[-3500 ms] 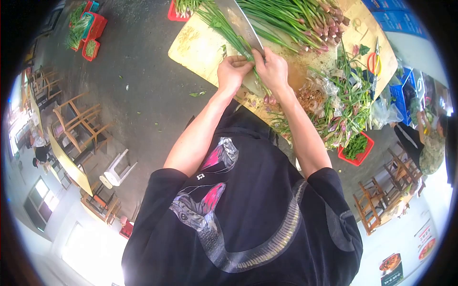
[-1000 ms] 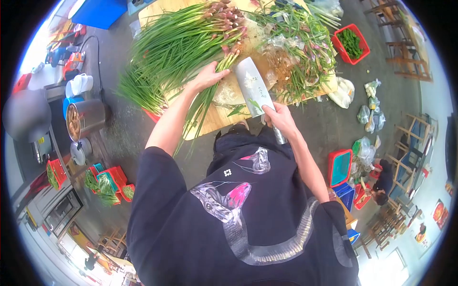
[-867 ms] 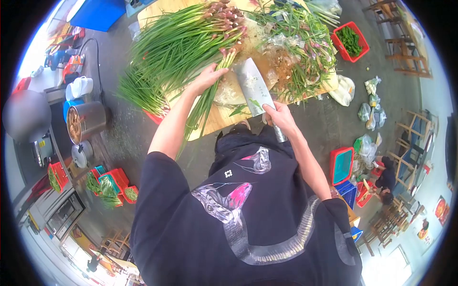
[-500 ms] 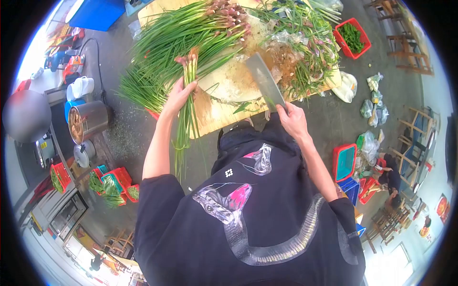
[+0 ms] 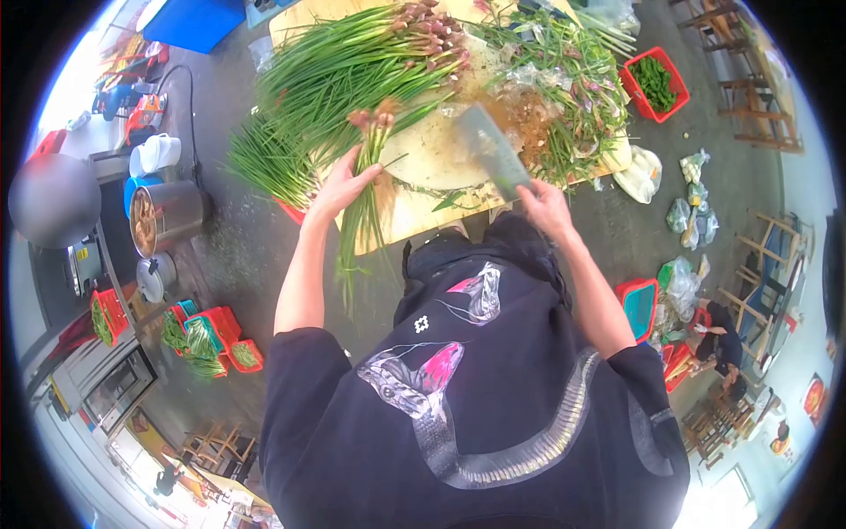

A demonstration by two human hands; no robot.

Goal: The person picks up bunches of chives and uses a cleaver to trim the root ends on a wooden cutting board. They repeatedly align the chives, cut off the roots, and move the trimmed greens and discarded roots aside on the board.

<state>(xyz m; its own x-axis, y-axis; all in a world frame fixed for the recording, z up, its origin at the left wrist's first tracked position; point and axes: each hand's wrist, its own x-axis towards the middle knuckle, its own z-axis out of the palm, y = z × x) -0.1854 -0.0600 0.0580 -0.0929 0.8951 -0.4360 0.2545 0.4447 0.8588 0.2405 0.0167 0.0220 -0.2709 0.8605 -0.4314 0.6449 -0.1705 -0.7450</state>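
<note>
My left hand (image 5: 343, 182) grips a bunch of green onions (image 5: 366, 189), its reddish bulbs pointing away from me and its leaves hanging over the near edge of the wooden cutting board (image 5: 423, 159). My right hand (image 5: 545, 204) holds the handle of a wide cleaver (image 5: 490, 152), whose blade is raised and blurred over the board's middle. A large pile of green onions (image 5: 335, 79) lies across the board's far left.
Trimmings and plastic bags (image 5: 564, 97) cover the board's right side. A red basket of greens (image 5: 653, 83) sits at the far right, a steel pot (image 5: 159, 218) at the left, red baskets (image 5: 207, 339) on the floor. Another person (image 5: 718, 339) crouches at the right.
My left hand picked a bunch out of the pile and pulled it toward the board's near edge. My right hand lifted the cleaver off the board.
</note>
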